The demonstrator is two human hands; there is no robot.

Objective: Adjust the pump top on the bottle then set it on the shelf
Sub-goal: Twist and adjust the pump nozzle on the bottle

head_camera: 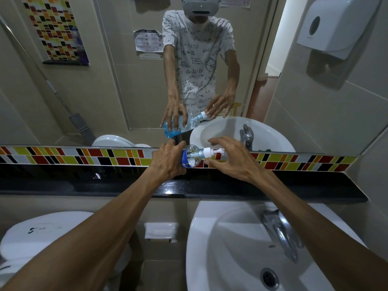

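Observation:
A clear bottle (191, 158) with a blue label and blue liquid lies tilted on its side above the black shelf (84, 186), its white pump top (213, 152) pointing right. My left hand (168, 159) grips the bottle's body. My right hand (228, 159) hovers around the pump with fingers spread, the thumb below the nozzle and the fingertips above it; whether it touches the pump I cannot tell. The mirror (126, 80) repeats both hands and the bottle.
A white sink (210, 248) with a chrome tap (281, 229) sits below the shelf on the right. A white toilet cistern (42, 234) is at lower left. A paper dispenser (336, 24) hangs on the right wall. Coloured tiles run behind the shelf.

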